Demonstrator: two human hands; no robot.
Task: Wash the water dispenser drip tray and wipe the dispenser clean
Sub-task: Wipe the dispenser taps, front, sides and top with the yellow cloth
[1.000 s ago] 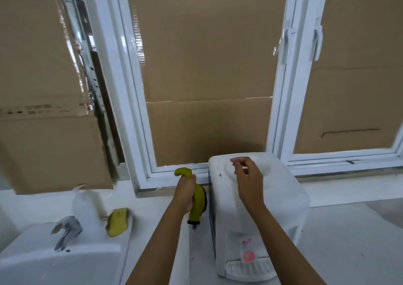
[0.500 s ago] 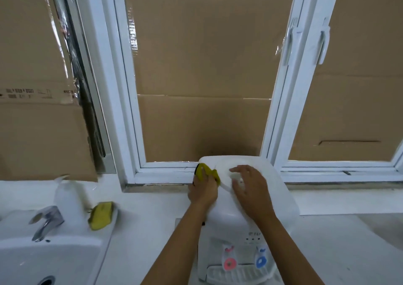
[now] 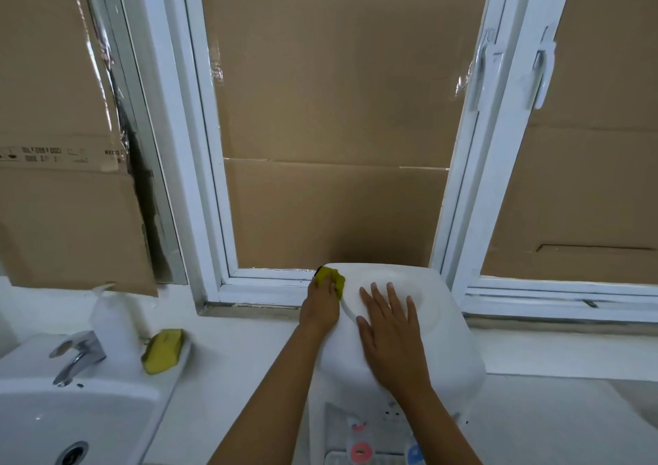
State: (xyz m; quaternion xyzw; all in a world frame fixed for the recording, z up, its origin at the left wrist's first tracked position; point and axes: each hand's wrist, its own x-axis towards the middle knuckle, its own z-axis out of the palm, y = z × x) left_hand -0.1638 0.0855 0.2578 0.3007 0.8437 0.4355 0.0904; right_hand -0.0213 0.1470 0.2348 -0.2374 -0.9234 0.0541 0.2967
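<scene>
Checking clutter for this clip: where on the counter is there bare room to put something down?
Bare counter lies right of the dispenser, and a strip runs between it and the sink. Crowded: the sink's back corner, with faucet, bottle and sponge.

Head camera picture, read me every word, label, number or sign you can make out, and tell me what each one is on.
Dark print in two rows on the cardboard over the left window: blurred, seemingly mirrored, not readable.
Small marks on the water dispenser front above the taps: too blurred to read.
Pink tap and blue tap: colour only, no text.
White bottle by the sink: no label visible.
Nothing else carries text.
</scene>
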